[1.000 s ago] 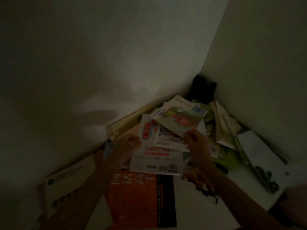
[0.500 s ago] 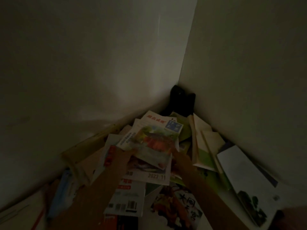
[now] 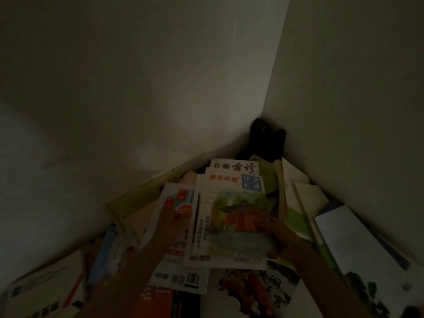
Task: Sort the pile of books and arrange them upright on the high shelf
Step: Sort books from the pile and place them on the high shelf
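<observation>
Against the wall corner (image 3: 263, 111): pile (image 3: 252, 290) of books, lying flat, none upright. Top magazine (image 3: 234, 216), thin, limp, glossy; likely to sag and slide, so best held at both side edges. Left hand (image 3: 174, 221) rests on the left booklet (image 3: 174, 198); right hand (image 3: 273, 230) pinches the magazine's right edge. Cover characters too blurred to read surely.

Both forearms reached forward and up from the lower edge, converging slightly, left hand (image 3: 175, 216) raised with fingers bent at the tips, right hand (image 3: 271, 228) further right and lower, fingers curled in a grip, detail lost in dimness
</observation>
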